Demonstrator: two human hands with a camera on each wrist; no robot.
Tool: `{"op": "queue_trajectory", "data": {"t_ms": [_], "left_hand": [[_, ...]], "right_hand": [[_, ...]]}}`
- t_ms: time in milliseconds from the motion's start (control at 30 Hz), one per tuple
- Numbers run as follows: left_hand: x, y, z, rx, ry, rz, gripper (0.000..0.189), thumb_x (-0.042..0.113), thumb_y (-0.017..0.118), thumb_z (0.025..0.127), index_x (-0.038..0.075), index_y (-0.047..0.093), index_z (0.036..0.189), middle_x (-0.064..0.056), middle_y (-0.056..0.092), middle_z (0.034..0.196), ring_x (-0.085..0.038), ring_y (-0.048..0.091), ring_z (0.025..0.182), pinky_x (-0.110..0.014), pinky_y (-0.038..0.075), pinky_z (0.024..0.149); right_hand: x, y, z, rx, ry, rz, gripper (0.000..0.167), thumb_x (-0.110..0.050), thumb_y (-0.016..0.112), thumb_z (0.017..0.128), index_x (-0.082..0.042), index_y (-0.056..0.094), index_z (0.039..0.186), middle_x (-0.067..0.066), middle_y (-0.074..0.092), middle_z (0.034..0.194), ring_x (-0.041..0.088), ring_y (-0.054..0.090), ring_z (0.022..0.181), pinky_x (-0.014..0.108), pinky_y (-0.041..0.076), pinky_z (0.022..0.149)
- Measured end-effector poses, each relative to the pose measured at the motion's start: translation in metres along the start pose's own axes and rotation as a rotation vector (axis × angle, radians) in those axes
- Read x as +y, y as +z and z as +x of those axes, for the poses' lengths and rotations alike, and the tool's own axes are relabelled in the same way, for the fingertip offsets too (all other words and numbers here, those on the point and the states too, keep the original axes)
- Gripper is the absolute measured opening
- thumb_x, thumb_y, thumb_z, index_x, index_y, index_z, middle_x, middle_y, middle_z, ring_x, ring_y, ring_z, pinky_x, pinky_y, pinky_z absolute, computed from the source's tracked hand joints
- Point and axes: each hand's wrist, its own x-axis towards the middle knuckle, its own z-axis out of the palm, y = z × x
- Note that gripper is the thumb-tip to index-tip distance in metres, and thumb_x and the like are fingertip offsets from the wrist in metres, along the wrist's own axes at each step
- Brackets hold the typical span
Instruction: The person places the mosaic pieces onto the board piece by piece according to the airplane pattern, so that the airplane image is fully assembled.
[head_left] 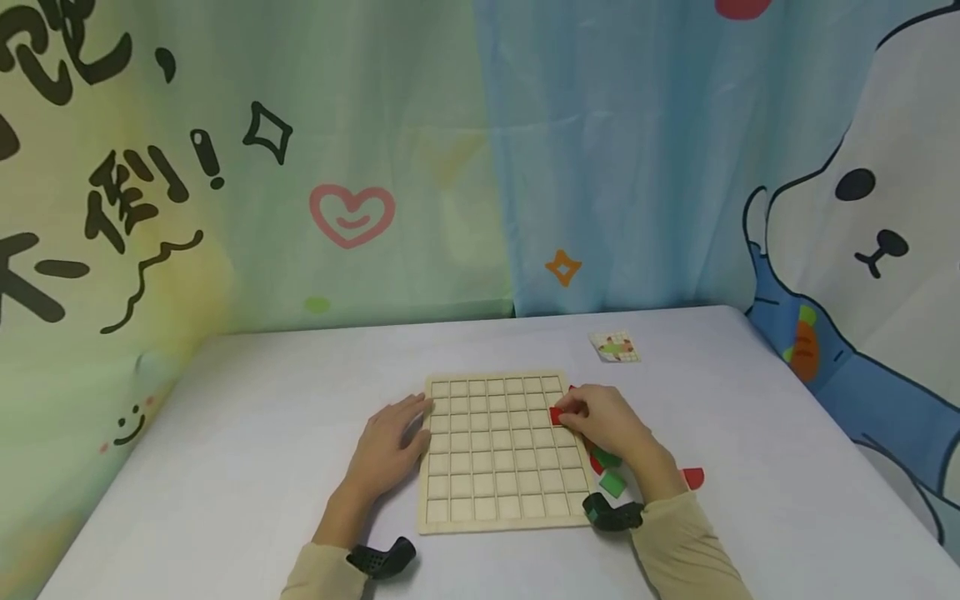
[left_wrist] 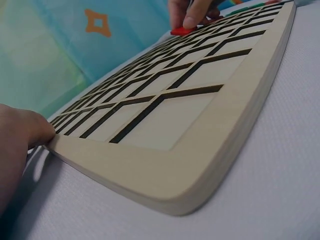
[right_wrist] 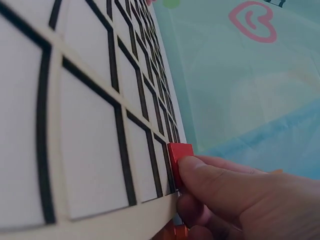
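Note:
A square wooden grid board (head_left: 502, 526) with a raised rim and rows of shallow square cells lies flat on the white table. At its upper right, my right hand (head_left: 606, 423) pinches a small red tile (head_left: 556, 416) between thumb and fingers, over a cell by the right rim. The right wrist view shows the thumb on the face of the tile (right_wrist: 181, 150), which stands tilted at the grid. My left hand (head_left: 386, 446) rests along the board's left edge, its fingertips touching the rim; in the left wrist view, a finger (left_wrist: 35, 127) meets that edge.
Beside the board's right edge lie green tiles (head_left: 612, 483) and red pieces, partly under my right hand. A red piece with a rounded side (head_left: 693, 477) sits farther right. A patterned card (head_left: 615, 347) lies near the back. A printed curtain (head_left: 405, 275) hangs behind the table.

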Motion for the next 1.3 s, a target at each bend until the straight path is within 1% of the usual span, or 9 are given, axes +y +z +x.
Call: {"op": "queue_trajectory", "data": {"t_ms": [133, 300, 433, 567, 633, 733, 967, 1200, 1300], "left_hand": [[-0.0012, 0.0004, -0.0009, 0.019, 0.001, 0.015, 0.045, 0.028, 0.056, 0.091, 0.018, 0.053, 0.135, 0.0, 0.05, 0.143, -0.022, 0.043, 0.136, -0.045, 0.028, 0.116], [-0.0005, 0.0013, 0.0002, 0.012, -0.001, 0.031, 0.045, 0.028, 0.056, 0.091, 0.019, 0.053, 0.135, 0.0, 0.05, 0.143, -0.022, 0.043, 0.135, -0.045, 0.028, 0.115], [0.002, 0.0016, -0.001, 0.01, -0.004, 0.039, 0.045, 0.028, 0.056, 0.091, 0.019, 0.054, 0.135, 0.0, 0.049, 0.144, -0.022, 0.043, 0.136, -0.045, 0.028, 0.116], [0.0022, 0.0008, -0.0014, 0.017, -0.001, 0.04, 0.045, 0.028, 0.056, 0.091, 0.018, 0.054, 0.134, -0.001, 0.05, 0.143, -0.022, 0.043, 0.135, -0.045, 0.028, 0.115], [0.0019, 0.0008, -0.0014, 0.02, 0.005, 0.038, 0.044, 0.028, 0.056, 0.091, 0.018, 0.055, 0.134, -0.001, 0.05, 0.143, -0.023, 0.043, 0.135, -0.045, 0.029, 0.115], [0.0015, 0.0009, -0.0015, 0.02, 0.014, 0.036, 0.043, 0.027, 0.056, 0.091, 0.019, 0.056, 0.133, -0.002, 0.05, 0.143, -0.023, 0.044, 0.135, -0.046, 0.029, 0.115], [0.0016, 0.0007, -0.0022, 0.028, 0.022, 0.045, 0.042, 0.026, 0.057, 0.091, 0.019, 0.057, 0.132, -0.002, 0.051, 0.142, -0.024, 0.044, 0.134, -0.047, 0.03, 0.114], [0.0011, 0.0015, -0.0011, 0.007, 0.018, 0.05, 0.041, 0.028, 0.056, 0.092, 0.023, 0.056, 0.133, 0.0, 0.049, 0.143, -0.022, 0.042, 0.136, -0.045, 0.028, 0.116], [0.002, 0.0012, -0.0013, 0.023, 0.031, 0.051, 0.039, 0.028, 0.056, 0.092, 0.022, 0.058, 0.131, -0.002, 0.051, 0.142, -0.024, 0.044, 0.135, -0.047, 0.029, 0.115]], "right_hand": [[-0.0034, 0.0002, 0.0008, -0.009, 0.007, -0.018, 0.017, -0.016, 0.068, 0.087, -0.011, 0.072, 0.102, -0.002, 0.066, 0.087, 0.01, 0.055, 0.076, 0.027, 0.05, 0.069], [-0.0046, 0.0001, 0.0009, -0.016, 0.008, -0.053, 0.02, -0.018, 0.07, 0.085, -0.01, 0.073, 0.104, -0.001, 0.066, 0.089, 0.01, 0.055, 0.078, 0.028, 0.051, 0.07], [-0.0037, 0.0001, -0.001, 0.0, -0.005, -0.055, 0.023, -0.016, 0.071, 0.084, -0.008, 0.073, 0.105, 0.001, 0.067, 0.093, 0.011, 0.057, 0.081, 0.03, 0.052, 0.073], [-0.0031, -0.0006, -0.0016, 0.014, -0.039, -0.065, 0.025, -0.013, 0.071, 0.084, -0.005, 0.073, 0.107, 0.004, 0.067, 0.094, 0.014, 0.058, 0.083, 0.032, 0.052, 0.073], [-0.0029, -0.0012, -0.0023, 0.018, -0.056, -0.073, 0.025, -0.012, 0.071, 0.083, -0.003, 0.073, 0.107, 0.004, 0.067, 0.093, 0.014, 0.058, 0.083, 0.032, 0.052, 0.072], [-0.0019, -0.001, -0.003, 0.021, -0.058, -0.081, 0.025, -0.011, 0.071, 0.083, -0.003, 0.073, 0.106, 0.003, 0.065, 0.09, 0.013, 0.056, 0.08, 0.03, 0.05, 0.07], [-0.0009, -0.0014, -0.004, -0.002, -0.066, -0.08, 0.026, -0.011, 0.069, 0.085, -0.003, 0.071, 0.109, 0.003, 0.061, 0.09, 0.013, 0.05, 0.076, 0.026, 0.044, 0.065], [0.0015, -0.0037, -0.0062, -0.019, -0.073, -0.094, 0.027, -0.01, 0.068, 0.086, -0.003, 0.07, 0.112, 0.003, 0.058, 0.09, 0.013, 0.047, 0.075, 0.024, 0.041, 0.063], [0.0013, -0.0038, -0.0065, -0.021, -0.075, -0.1, 0.028, -0.011, 0.068, 0.086, -0.003, 0.07, 0.113, 0.003, 0.057, 0.09, 0.013, 0.046, 0.075, 0.024, 0.04, 0.062]]}}
